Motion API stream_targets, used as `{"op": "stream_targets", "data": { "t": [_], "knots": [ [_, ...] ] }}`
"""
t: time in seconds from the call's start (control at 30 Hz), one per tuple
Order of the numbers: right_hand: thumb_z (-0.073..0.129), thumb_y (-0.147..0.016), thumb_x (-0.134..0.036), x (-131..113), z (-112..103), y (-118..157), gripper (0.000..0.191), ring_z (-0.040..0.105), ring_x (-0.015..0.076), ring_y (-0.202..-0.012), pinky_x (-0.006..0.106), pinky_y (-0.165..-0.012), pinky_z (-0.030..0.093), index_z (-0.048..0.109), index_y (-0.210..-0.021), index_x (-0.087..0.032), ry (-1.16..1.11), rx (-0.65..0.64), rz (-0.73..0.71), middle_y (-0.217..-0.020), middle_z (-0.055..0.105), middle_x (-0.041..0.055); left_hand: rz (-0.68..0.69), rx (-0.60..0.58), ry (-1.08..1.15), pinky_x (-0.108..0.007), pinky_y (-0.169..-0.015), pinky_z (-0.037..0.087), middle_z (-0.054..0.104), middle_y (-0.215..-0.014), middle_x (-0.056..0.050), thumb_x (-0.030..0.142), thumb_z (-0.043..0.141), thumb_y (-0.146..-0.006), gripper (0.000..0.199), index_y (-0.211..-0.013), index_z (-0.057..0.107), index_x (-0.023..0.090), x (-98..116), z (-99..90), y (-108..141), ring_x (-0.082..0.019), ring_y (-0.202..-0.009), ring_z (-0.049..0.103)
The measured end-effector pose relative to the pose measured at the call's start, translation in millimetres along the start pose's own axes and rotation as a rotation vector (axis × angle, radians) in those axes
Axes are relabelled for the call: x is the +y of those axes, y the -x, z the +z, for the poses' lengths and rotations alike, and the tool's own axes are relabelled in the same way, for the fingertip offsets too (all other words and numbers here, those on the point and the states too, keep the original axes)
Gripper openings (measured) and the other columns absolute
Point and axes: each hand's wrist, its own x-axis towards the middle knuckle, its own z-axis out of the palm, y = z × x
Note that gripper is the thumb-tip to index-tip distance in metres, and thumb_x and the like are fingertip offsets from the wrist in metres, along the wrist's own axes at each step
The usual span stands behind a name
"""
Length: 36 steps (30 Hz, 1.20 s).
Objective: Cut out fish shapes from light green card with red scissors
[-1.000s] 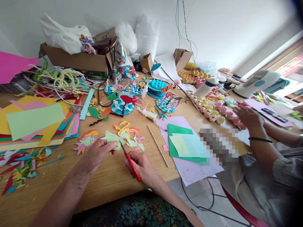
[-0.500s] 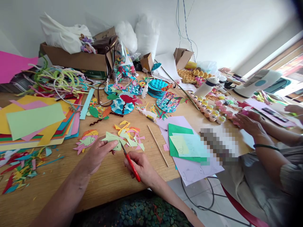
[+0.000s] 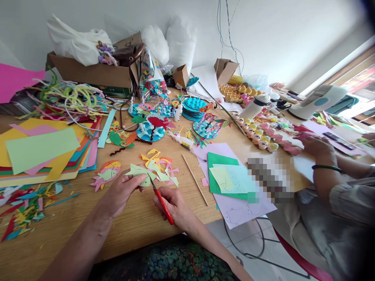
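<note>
So from the head cam, the main thing that's moved is over on the right: the co-worker's hand point(image 3: 319, 149), with a dark bracelet point(image 3: 326, 168) on that wrist, has shifted a bit away to the right since half a second ago, while the wearer's own two hands look pretty much parked. Left forearm slants in from the lower left, right one from the lower right, and they nearly meet above the wooden table point(image 3: 131, 226). Paper's thin, flat and matte: the pale green piece point(image 3: 137, 170) has pointy cut edges, and crinkly scraps point(image 3: 161, 175) in yellow, orange, pink and green lie just beyond it. Smooth wooden stick point(image 3: 195, 180) off to the right, layered pink paper fish point(image 3: 108, 175) near the left hand. Left hand point(image 3: 126, 191) is pinching the green piece, thumb on top. Right hand point(image 3: 172, 203) is curled round red-handled scissors point(image 3: 164, 207), blades up at the paper's right edge
</note>
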Motion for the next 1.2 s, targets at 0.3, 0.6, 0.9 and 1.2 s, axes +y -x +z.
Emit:
{"op": "stream_targets", "data": {
  "t": [0.3,0.6,0.9,1.2],
  "knots": [
    [0.054,-0.081,-0.053,2.7,2.7,-1.4,0.042,0.035,0.0078,-0.046,0.02,-0.044,0.027,0.042,-0.059,-0.019,-0.07,0.031,0.014,-0.051,0.039,-0.0049,0.002,0.014,0.052,-0.021,-0.05,0.046,0.058,-0.059,0.003,0.028,0.07,-0.061,0.011,-0.06,0.063,0.02,-1.4,7.6,1.9,-0.012,-0.057,0.051],
    [0.054,-0.081,-0.055,0.9,0.6,0.1,0.045,0.031,0.0078,-0.048,0.021,-0.044,0.025,0.041,-0.057,-0.019,-0.051,0.043,-0.019,-0.052,0.035,-0.0051,0.002,0.033,0.098,-0.021,-0.05,0.047,0.059,-0.059,0.004,0.025,0.07,-0.06,0.007,-0.06,0.065,0.02,-3.2,11.4,2.5,-0.012,-0.057,0.052],
    [0.056,-0.081,-0.051,2.9,1.9,0.2,0.044,0.033,0.0065,-0.044,0.02,-0.042,0.026,0.039,-0.057,-0.019,-0.106,0.045,-0.019,-0.049,0.037,-0.0059,0.015,0.057,0.131,-0.022,-0.052,0.046,0.061,-0.06,0.004,0.03,0.071,-0.063,0.012,-0.066,0.065,0.02,-6.0,15.3,5.4,-0.011,-0.056,0.052],
    [0.058,-0.082,-0.044,5.7,2.2,-1.0,0.039,0.035,0.0056,-0.041,0.018,-0.039,0.028,0.04,-0.058,-0.019,-0.162,0.033,-0.011,-0.047,0.04,-0.0066,-0.029,0.109,0.115,-0.025,-0.054,0.046,0.06,-0.059,0.003,0.037,0.075,-0.057,0.021,-0.058,0.063,0.019,-3.7,19.2,7.4,-0.012,-0.055,0.051]
  ]
}}
